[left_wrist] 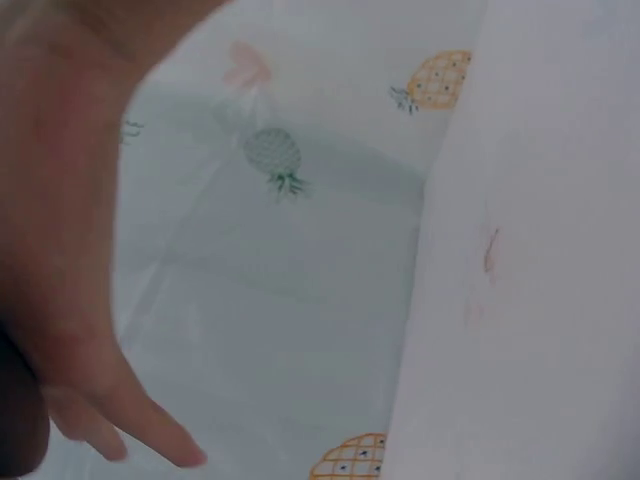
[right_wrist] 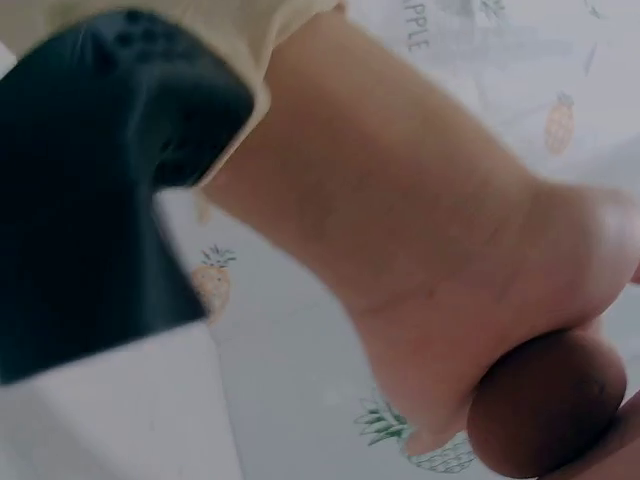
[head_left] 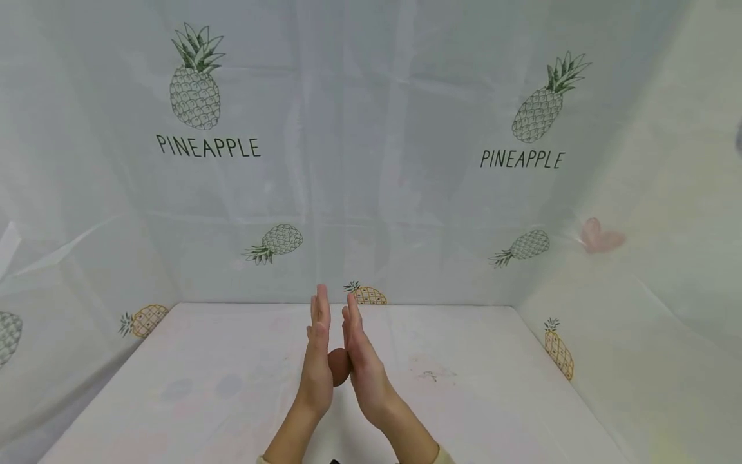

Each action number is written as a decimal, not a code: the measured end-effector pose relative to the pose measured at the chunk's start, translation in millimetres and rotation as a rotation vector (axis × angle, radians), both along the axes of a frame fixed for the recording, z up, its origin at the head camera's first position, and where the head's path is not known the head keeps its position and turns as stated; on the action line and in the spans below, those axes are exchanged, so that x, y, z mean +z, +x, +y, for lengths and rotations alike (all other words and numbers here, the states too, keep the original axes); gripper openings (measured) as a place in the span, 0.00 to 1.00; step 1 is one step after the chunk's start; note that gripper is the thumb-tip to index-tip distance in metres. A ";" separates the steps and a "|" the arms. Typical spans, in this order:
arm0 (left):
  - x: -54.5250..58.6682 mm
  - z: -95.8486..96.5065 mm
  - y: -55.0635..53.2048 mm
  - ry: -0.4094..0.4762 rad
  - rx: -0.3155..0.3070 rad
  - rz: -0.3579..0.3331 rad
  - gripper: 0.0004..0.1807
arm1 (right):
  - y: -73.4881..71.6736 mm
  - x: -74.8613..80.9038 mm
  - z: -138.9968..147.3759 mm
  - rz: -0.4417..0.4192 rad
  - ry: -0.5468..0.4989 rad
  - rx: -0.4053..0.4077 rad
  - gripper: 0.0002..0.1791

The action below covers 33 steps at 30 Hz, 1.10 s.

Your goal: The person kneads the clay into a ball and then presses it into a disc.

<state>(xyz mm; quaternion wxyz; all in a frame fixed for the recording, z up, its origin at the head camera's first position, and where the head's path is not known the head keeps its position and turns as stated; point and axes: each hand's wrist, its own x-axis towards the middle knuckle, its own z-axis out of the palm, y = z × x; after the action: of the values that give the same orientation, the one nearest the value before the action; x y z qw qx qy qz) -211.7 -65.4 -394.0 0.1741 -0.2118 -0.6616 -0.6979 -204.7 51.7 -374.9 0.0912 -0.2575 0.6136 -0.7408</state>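
A smooth brown ball (head_left: 339, 367) (right_wrist: 548, 405) sits between the palms, over the table. My left hand (head_left: 317, 364) presses it from the left with its fingers straight, pointing up and forward. From the other side my right hand (head_left: 364, 367) lies flat against it, its fingers straight too. The palms face each other, nearer at the fingertips than at the wrists, where a gap shows. In the right wrist view the ball's surface touches a palm. In the left wrist view only part of a hand and a dark edge of the ball (left_wrist: 18, 415) show at the left.
A white table (head_left: 232, 348) with faint stains lies below the hands. Behind it and at both sides hangs a pale sheet (head_left: 359, 161) printed with pineapples. A black device (right_wrist: 110, 180) sits by a beige sleeve (right_wrist: 295, 20) in the right wrist view.
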 end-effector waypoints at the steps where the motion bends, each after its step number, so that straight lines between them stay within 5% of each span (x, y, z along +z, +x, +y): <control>1: -1.6 -0.2 -1.5 -0.005 0.002 -0.002 0.32 | 1.4 1.8 0.9 0.014 0.005 -0.001 0.31; 8: -9.6 13.6 -2.1 -0.067 -0.003 -0.009 0.31 | 1.5 16.2 16.7 0.107 -0.065 -0.011 0.33; 16: -10.6 26.2 8.5 -0.145 -0.003 0.052 0.31 | -11.7 13.5 23.3 0.100 -0.110 -0.036 0.34; 25: -7.6 10.8 5.4 -0.043 -0.017 0.011 0.33 | -12.6 -1.3 5.8 0.056 -0.036 0.006 0.33; 33: -8.2 0.5 -5.1 -0.004 -0.009 -0.045 0.32 | -0.4 6.6 4.2 0.099 -0.009 0.030 0.31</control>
<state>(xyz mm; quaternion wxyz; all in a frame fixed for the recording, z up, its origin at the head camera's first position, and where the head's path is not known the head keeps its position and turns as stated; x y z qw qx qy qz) -216.9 -64.9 -402.2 0.1553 -0.1994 -0.6658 -0.7020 -205.1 55.9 -368.4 0.0709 -0.3033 0.6101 -0.7285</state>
